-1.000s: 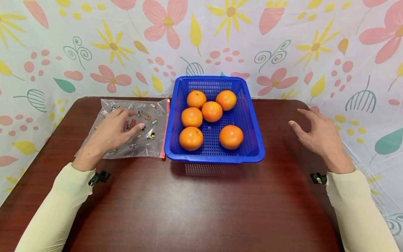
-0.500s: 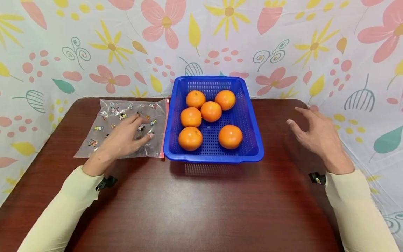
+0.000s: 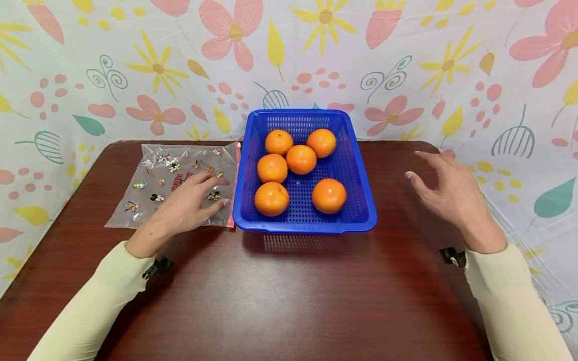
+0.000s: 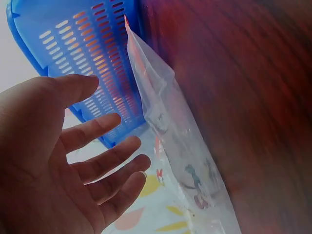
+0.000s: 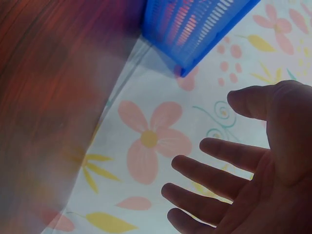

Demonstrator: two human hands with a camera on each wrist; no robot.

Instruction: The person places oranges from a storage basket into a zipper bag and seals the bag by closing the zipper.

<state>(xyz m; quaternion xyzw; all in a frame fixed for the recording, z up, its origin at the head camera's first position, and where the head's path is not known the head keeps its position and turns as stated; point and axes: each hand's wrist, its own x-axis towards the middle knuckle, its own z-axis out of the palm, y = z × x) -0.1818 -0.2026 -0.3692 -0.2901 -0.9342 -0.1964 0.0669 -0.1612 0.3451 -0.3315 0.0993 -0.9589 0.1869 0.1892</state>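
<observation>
A clear zip bag [image 3: 149, 200] printed with small cartoon figures lies flat on the table, its red zip edge beside the blue basket [image 3: 368, 200]. Above the bag hovers my left hand [image 3: 185, 203], fingers loosely spread and holding nothing; the left wrist view shows a gap between its fingertips and the bag [image 4: 180, 151]. Several oranges sit in the basket, among them a front-right orange [image 3: 329, 196] and a front-left orange [image 3: 272, 198]. To the basket's right, my right hand [image 3: 456, 195] is held in the air with relaxed fingers, touching nothing.
The dark brown table [image 3: 289, 296] has rounded back corners. A floral cloth [image 3: 289, 55] hangs directly behind it and along its right side. Bands with small black devices [image 3: 158, 268] are worn at both wrists.
My left hand has moved right and slightly toward me over the bag, nearing its red zip edge. The right hand stays almost where it was. Bag, basket and oranges have not moved.
</observation>
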